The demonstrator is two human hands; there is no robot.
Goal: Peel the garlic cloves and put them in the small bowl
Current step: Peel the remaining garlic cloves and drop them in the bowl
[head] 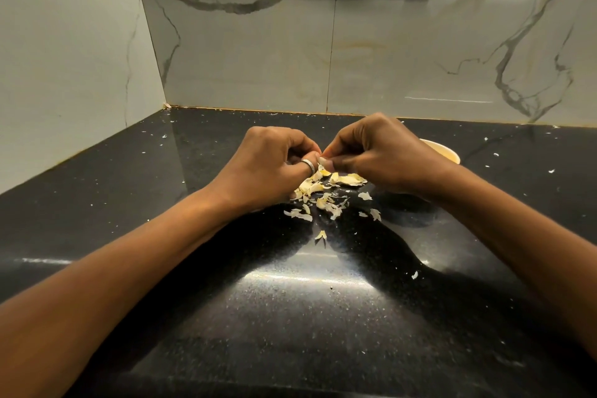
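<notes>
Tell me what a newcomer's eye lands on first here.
The two hands meeting mid-counter: the left hand and right hand both pinch a small pale clove, mostly hidden by the fingers. Just below them a heap of garlic skins stands out against the glossy black counter. A small bowl peeks out from behind the right hand.

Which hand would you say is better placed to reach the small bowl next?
Right hand, probably: the small bowl sits just behind it, farther from the left hand; both pinch the garlic clove.
</notes>
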